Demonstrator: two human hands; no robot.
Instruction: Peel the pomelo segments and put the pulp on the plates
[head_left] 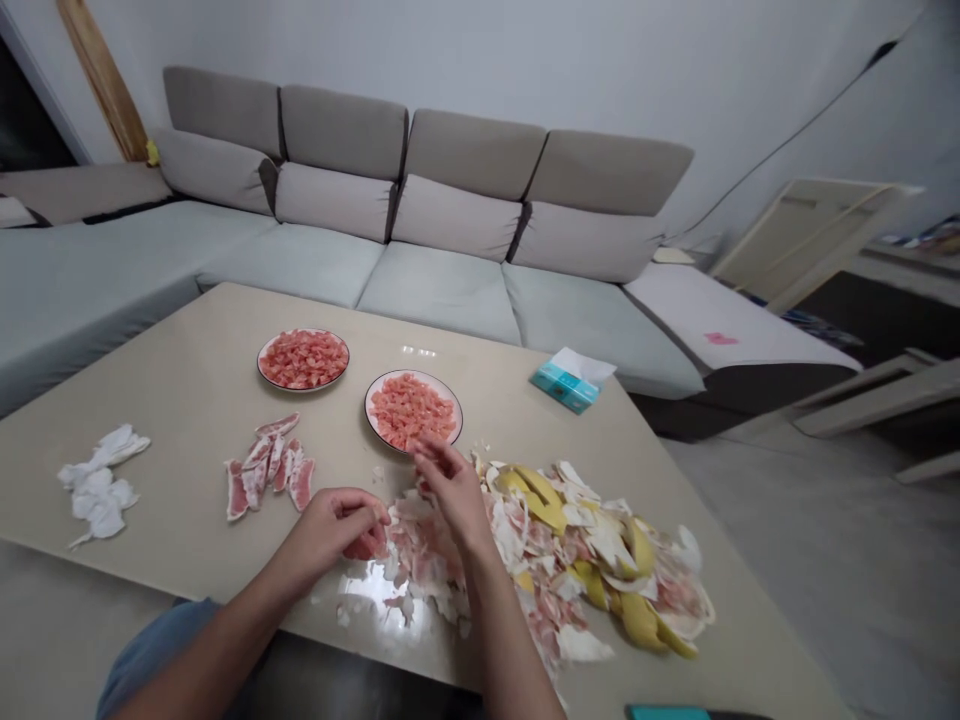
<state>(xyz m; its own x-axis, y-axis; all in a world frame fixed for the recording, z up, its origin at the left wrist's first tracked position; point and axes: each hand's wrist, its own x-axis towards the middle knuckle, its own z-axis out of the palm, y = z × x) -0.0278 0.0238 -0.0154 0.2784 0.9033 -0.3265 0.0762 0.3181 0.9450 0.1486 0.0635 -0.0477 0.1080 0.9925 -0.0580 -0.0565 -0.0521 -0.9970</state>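
Note:
My left hand [334,528] is closed around a piece of red pomelo flesh [367,545], low over the near side of the table. At the near rim of the right-hand plate [433,379], my right hand [454,490] has its fingers bent together; what they hold, if anything, is hidden. Small pieces of pomelo flesh [409,408] fill that plate. Under and beside my hands lie torn pomelo membranes [420,545]. Left of my left hand is a group of pomelo segments [259,475] with white skin on them.
A second plate of red pomelo pieces [304,358] stands farther back. Yellow pomelo peel [637,610] is heaped on the right. Crumpled tissues [101,490], a tissue box [566,385] and a teal object [667,712] are on the table [187,350]. A sofa [442,285] stands behind.

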